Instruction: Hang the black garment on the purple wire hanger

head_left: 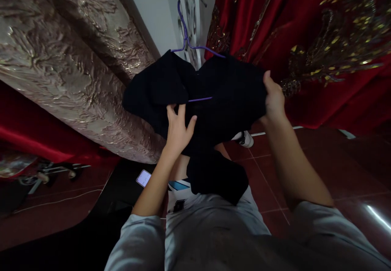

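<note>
A black shirt [226, 87] hangs spread out on a purple hanger [186, 38], with the hook pointing up. Through the neck opening the hanger's lower bar shows as a short purple line. My right hand [274, 100] grips the shirt's right edge, thumb on top and the other fingers hidden behind the cloth. At the front opening, my left hand [179, 130] touches the shirt with its fingers and thumb spread apart; some fingertips are tucked under the fabric's edge. The lower part of the shirt drapes down over my lap.
Pinkish embossed fabric [91, 79] hangs at the left, and red cloth with gold sequins [345, 30] at the right. Behind the hanger is a white metal frame [197, 14]. A lit phone [143, 178] lies on a dark surface at left. Red tiles [269, 173] cover the floor.
</note>
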A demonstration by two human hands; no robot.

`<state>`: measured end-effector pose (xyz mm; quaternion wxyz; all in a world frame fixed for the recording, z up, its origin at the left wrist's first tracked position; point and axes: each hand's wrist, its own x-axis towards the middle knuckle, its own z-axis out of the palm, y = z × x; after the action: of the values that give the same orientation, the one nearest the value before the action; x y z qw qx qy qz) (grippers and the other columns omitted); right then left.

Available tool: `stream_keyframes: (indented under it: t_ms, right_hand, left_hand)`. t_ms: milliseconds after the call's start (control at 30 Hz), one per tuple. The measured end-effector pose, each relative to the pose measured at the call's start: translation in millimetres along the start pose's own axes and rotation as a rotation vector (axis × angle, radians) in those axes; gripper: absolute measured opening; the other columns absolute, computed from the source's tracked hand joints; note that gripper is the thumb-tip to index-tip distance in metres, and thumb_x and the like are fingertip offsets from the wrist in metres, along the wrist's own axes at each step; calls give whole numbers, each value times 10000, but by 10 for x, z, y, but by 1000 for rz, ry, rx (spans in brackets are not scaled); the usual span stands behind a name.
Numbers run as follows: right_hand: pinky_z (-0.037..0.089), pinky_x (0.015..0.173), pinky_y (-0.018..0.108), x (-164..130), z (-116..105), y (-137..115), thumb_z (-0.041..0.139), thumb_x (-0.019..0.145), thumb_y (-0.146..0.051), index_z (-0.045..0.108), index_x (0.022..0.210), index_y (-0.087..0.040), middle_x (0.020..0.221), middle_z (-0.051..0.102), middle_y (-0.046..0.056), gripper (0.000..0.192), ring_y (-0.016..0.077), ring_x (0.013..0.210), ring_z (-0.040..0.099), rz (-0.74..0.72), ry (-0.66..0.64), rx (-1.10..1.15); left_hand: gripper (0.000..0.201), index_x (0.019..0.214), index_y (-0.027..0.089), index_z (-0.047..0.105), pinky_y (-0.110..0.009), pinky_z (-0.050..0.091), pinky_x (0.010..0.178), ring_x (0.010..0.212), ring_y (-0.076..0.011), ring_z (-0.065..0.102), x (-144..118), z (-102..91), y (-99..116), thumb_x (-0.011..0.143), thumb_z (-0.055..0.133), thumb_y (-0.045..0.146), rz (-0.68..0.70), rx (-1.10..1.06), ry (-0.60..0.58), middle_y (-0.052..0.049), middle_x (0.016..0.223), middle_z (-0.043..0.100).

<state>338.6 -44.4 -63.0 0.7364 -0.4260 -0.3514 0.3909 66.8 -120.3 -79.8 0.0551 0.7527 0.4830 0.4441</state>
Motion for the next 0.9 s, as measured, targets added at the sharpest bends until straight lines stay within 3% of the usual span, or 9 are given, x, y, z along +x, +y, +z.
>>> stream_keyframes:
  t_ms: [167,233,267,333,400,500,567,733,900]
  right_hand:
    - [507,864,388,-20,-57,-156,595,975,-370,628,859,-166,920,695,133,237,221,960,675,-176,0,-165]
    - [492,941,413,-242,-84,-185,717,865,-272,611,974,-196,1076,672,114,170,235,1047,638,-426,112,-334]
    - [477,982,420,-412,-88,-177,769,807,-236,598,1058,-219,1177,641,100,304,241,1108,611,-561,190,-413]
    - [469,1000,421,-833,-65,-100,778,823,-287,590,1128,-240,1252,591,90,361,250,1174,578,-669,319,-461]
    - [496,832,353,-1267,3,56,749,867,-420,588,910,-223,963,606,40,258,193,884,602,-495,233,-429]
    - [461,651,298,-1713,174,342,553,958,-637,580,751,-194,705,582,22,490,162,680,575,96,-444,-358]
    - [457,614,285,-1818,296,482,473,965,-701,599,746,-181,694,611,36,579,158,663,586,299,-665,-233]
    - [403,534,236,-1750,410,572,701,858,-583,598,795,-182,722,641,15,419,106,586,539,287,-403,-46]
    - [378,505,218,-1725,317,548,698,853,-532,598,807,-188,646,587,-17,360,92,541,504,324,-405,-48]
  left_hand:
    - [368,1359,219,557,-466,450,1121,1285,-273,552,-168,59,27,1013,593,336,-4,-152,242,-141,1319,577]
    - [223,1207,210,640,-394,504,1017,1135,-227,616,-298,98,113,1022,581,320,-41,-243,319,-96,1159,638]
    - [175,1140,207,659,-354,521,946,1049,-203,628,-365,127,171,1018,590,313,-77,-294,360,-79,1093,640]
    - [126,1079,209,660,-278,516,782,870,-150,602,-485,196,304,996,630,300,-166,-409,444,-55,1015,612]
    - [119,1075,218,650,-234,481,672,761,-118,546,-569,262,436,975,663,280,-246,-503,512,-42,983,587]
    - [96,1040,218,656,-225,490,648,770,-127,546,-616,306,572,964,674,274,-288,-543,502,-51,967,586]
    - [78,1005,215,663,-236,512,670,822,-144,572,-617,292,603,961,675,278,-283,-536,464,-61,977,591]
    - [61,987,214,656,-248,533,716,840,-141,598,-635,232,599,946,693,241,-296,-559,512,-50,976,587]
    - [160,1117,232,625,-265,567,791,996,-178,629,-702,286,559,970,652,288,-289,-542,434,-82,1089,596]
